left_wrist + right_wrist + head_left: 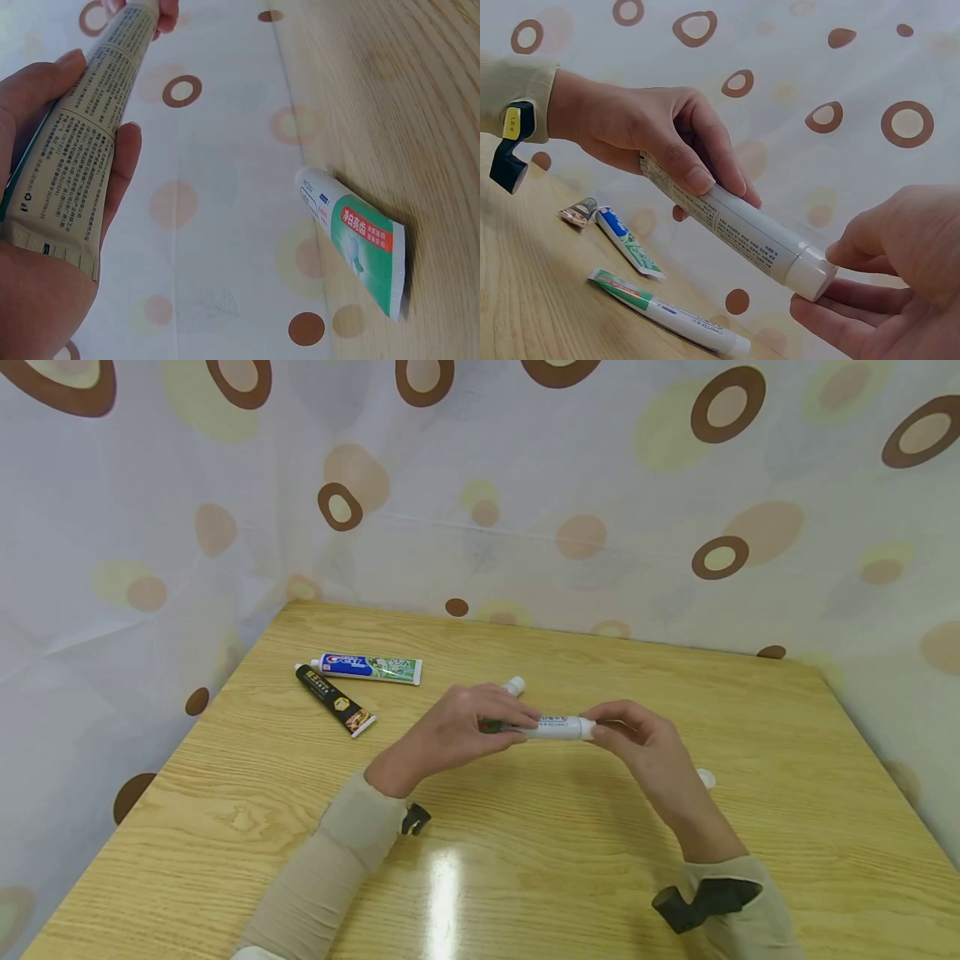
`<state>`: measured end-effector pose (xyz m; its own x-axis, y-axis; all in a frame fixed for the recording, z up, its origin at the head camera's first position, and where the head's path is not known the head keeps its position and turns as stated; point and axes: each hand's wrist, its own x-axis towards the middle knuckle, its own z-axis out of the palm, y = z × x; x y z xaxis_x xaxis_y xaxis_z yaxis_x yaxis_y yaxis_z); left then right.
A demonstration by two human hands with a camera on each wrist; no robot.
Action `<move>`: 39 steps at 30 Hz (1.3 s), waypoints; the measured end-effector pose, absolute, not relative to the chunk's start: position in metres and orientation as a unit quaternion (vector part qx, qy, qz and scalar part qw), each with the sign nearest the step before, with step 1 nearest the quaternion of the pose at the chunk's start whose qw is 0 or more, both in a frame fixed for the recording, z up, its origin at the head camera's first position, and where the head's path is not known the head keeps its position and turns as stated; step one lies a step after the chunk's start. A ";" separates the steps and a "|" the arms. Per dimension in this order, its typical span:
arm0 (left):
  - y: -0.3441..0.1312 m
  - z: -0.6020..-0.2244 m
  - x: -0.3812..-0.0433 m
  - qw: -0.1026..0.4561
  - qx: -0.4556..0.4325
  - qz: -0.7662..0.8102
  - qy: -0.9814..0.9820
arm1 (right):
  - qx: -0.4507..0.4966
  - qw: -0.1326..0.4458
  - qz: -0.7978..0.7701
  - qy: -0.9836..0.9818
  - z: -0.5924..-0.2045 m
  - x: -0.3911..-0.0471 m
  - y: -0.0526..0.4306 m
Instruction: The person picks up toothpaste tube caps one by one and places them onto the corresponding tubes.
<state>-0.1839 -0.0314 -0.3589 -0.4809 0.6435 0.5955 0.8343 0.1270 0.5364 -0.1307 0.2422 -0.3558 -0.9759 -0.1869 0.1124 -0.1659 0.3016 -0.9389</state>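
My left hand point(459, 727) grips a white toothpaste tube point(557, 727) by its body, held level above the table. In the left wrist view the back of this tube point(94, 127), covered in small print, runs between thumb and fingers, its flat crimped end near the palm. My right hand point(651, 752) pinches the white cap point(811, 275) at the tube's other end between thumb and fingers. Behind the left hand, a second white-and-green toothpaste tube point(356, 236) lies on the table; in the head view the hand hides most of it.
On the wooden table point(525, 860), a blue-and-green toothpaste tube point(371, 668) and a black toothpaste tube point(333, 699) lie at the back left. A small white round piece point(706, 777) lies beside my right wrist. A spotted cloth point(525, 527) hangs behind the table.
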 end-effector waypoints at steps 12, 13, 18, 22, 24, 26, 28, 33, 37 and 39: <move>-0.030 -0.358 -0.183 0.117 -0.457 -0.410 -0.781 | -0.110 -0.015 -0.568 0.816 -0.348 -0.131 0.262; -0.030 -0.359 -0.183 0.117 -0.454 -0.410 -0.782 | -0.110 -0.017 -0.566 0.817 -0.347 -0.131 0.264; -0.030 -0.361 -0.184 0.116 -0.448 -0.409 -0.787 | -0.111 -0.027 -0.571 0.813 -0.344 -0.131 0.275; -0.029 -0.363 -0.184 0.110 -0.444 -0.398 -0.795 | -0.106 -0.045 -0.584 0.804 -0.342 -0.131 0.282; -0.028 -0.364 -0.184 0.105 -0.442 -0.391 -0.800 | -0.104 -0.056 -0.589 0.799 -0.342 -0.132 0.286; -0.027 -0.366 -0.184 0.096 -0.439 -0.385 -0.806 | -0.099 -0.062 -0.594 0.796 -0.343 -0.133 0.288; -0.025 -0.368 -0.185 0.088 -0.436 -0.377 -0.812 | -0.087 -0.065 -0.584 0.804 -0.344 -0.134 0.291; -0.022 -0.370 -0.184 0.061 -0.429 -0.365 -0.824 | -0.057 -0.066 -0.494 0.865 -0.348 -0.134 0.298; -0.021 -0.369 -0.185 0.038 -0.417 -0.358 -0.835 | -0.046 -0.070 -0.406 0.910 -0.351 -0.133 0.306; -0.020 -0.369 -0.186 0.029 -0.411 -0.350 -0.841 | -0.046 -0.071 -0.380 0.921 -0.352 -0.133 0.309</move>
<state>-0.1857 -0.0204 -0.3688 -0.6611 0.6708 0.3362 0.7112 0.4175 0.5655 -0.1328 0.3094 -0.3516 -0.9856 -0.0312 0.1662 -0.1393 0.7071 -0.6932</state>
